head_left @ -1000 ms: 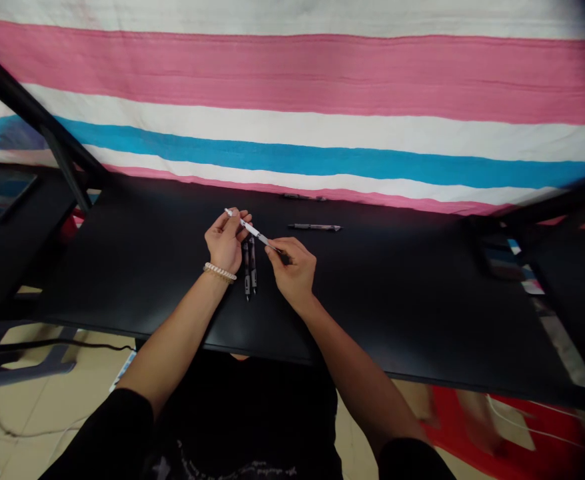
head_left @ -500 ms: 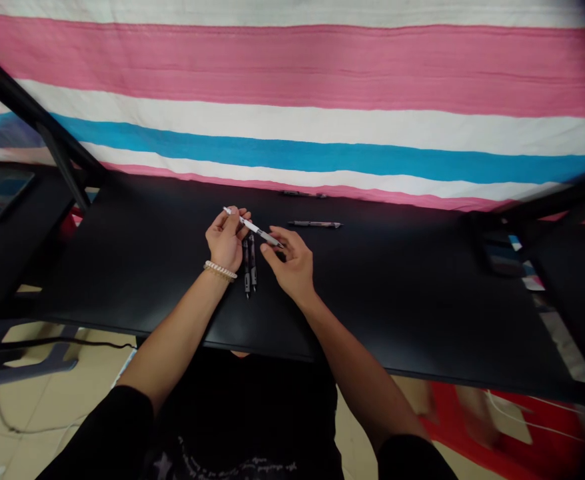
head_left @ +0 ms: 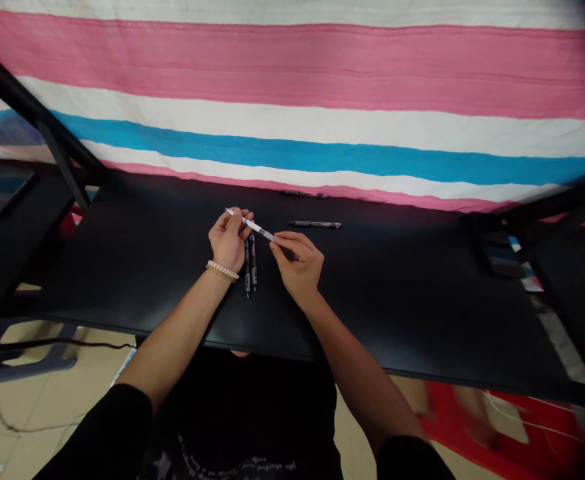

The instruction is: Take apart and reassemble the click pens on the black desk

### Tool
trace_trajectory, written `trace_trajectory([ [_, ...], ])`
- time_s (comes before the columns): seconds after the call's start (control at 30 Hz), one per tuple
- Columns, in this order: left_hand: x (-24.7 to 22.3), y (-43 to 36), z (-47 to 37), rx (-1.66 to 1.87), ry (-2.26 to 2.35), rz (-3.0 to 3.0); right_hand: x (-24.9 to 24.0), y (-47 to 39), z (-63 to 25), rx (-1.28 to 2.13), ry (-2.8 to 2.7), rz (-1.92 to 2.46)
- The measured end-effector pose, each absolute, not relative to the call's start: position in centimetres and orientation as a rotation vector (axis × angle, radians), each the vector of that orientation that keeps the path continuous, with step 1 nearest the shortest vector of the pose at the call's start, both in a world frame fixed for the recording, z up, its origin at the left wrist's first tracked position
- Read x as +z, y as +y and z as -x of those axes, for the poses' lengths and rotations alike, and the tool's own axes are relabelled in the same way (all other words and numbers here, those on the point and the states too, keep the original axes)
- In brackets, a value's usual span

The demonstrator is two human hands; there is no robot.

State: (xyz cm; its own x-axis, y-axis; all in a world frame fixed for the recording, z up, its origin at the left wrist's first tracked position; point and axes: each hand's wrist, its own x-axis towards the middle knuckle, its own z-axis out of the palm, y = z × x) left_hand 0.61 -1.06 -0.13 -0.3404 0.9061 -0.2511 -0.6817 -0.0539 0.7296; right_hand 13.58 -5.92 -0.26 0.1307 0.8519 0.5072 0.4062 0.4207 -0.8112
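A white pen (head_left: 254, 226) with a grey grip section slants above the table between my hands. My left hand (head_left: 230, 239) pinches its upper-left end between thumb and fingers. The grey lower-right end is pinched by the fingertips of my right hand (head_left: 300, 265). Two dark pens with grey grips, one (head_left: 247, 273) and another (head_left: 254, 267), lie side by side just right of my left wrist. Beyond my right hand, a dark pen (head_left: 315, 225) lies crosswise. Farther back, one more dark pen (head_left: 305, 194) rests near the cloth.
The black table (head_left: 397, 300) spreads under my hands. A striped pink, white and blue cloth (head_left: 322, 67) hangs along its back edge. Black metal bars (head_left: 65, 160) rise at the left. A red stool (head_left: 462, 427) stands below at the right.
My right hand has shifted slightly right, and its fingers have closed on the grey end of the white pen. My left hand has moved a little to the right, still holding the pen.
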Motion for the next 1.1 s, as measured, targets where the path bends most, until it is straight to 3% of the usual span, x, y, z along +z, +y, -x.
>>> trace_trajectory([
  [0.13, -0.2, -1.1, -0.6, 1.680, 0.945, -0.321, -0.4, -6.0, -13.6, 0.478, -1.518, 1.131],
  [0.33, -0.1, -1.1, -0.8, 1.657, 0.934, -0.350, -1.4, -5.7, -13.8, 0.765, -1.357, 1.219],
  [1.1, -0.1, -1.1, -0.5, 1.674, 0.952, -0.348, -1.1, -5.7, -14.5, 0.817, -1.655, 1.337],
])
